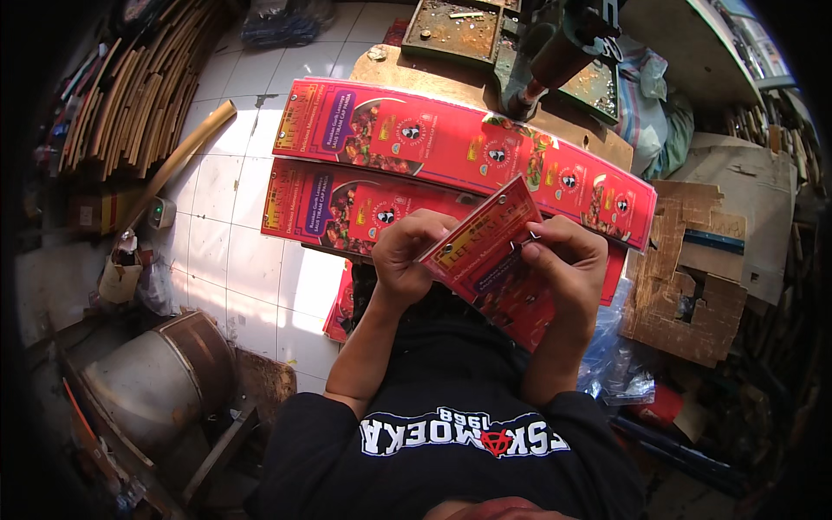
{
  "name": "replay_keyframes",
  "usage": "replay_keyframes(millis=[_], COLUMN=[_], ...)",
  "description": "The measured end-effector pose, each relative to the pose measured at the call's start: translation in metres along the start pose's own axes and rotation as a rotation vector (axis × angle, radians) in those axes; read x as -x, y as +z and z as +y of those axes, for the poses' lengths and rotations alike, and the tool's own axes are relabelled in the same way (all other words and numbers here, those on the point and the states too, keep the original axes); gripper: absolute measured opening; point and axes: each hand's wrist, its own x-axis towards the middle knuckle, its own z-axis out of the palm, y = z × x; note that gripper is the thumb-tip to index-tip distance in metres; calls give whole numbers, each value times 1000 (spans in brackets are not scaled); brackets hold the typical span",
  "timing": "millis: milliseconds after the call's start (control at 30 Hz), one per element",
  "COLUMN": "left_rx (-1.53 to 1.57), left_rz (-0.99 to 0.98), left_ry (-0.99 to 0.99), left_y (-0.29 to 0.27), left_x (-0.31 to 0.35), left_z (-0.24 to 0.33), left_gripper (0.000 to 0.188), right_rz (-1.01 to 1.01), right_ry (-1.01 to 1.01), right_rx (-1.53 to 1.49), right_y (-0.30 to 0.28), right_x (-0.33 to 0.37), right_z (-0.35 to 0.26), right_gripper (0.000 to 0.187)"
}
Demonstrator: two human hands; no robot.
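Note:
A long red printed panel (485, 269) is held tilted in front of my chest, with small metal eyelets near its upper end. My left hand (406, 257) is closed on the panel's left edge. Close to its right edge, my right hand (568, 260) pinches a small bent metal wire piece (530, 236) between thumb and fingers, over the panel's face. Whether that wire passes through an eyelet cannot be made out. Beyond my hands, a far stack of similar red panels (459, 134) and a nearer one (299, 204) lie across the wooden worktop, partly covered by my hands.
A dark machine (555, 65) stands behind the panels, flanked by trays of small parts (451, 35). Cut brown cardboard (685, 277) lies at right, near clear plastic bags (611, 347). Stacked boards (130, 95), a curved tube (186, 147) and a metal drum (147, 381) occupy the left.

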Motion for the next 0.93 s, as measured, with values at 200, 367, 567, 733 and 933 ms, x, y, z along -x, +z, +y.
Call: replay_keyframes(millis=[200, 367, 567, 733, 933], left_rx=[-73, -145, -155, -294, -335], left_rz=[-10, -22, -46, -97, -15], left_ry=[116, 157, 154, 217, 273], left_y=[6, 10, 7, 4, 0], left_x=[6, 9, 11, 4, 8], left_z=[-8, -8, -8, -3, -14], left_gripper=[26, 30, 36, 41, 38], right_rz=[21, 13, 0, -4, -17], right_ry=[28, 15, 24, 32, -20], right_rx=[-2, 2, -14, -5, 28], right_y=[2, 3, 2, 4, 5], right_x=[1, 2, 4, 5, 5], right_z=[0, 2, 4, 0, 1], right_gripper=[22, 23, 23, 23, 23])
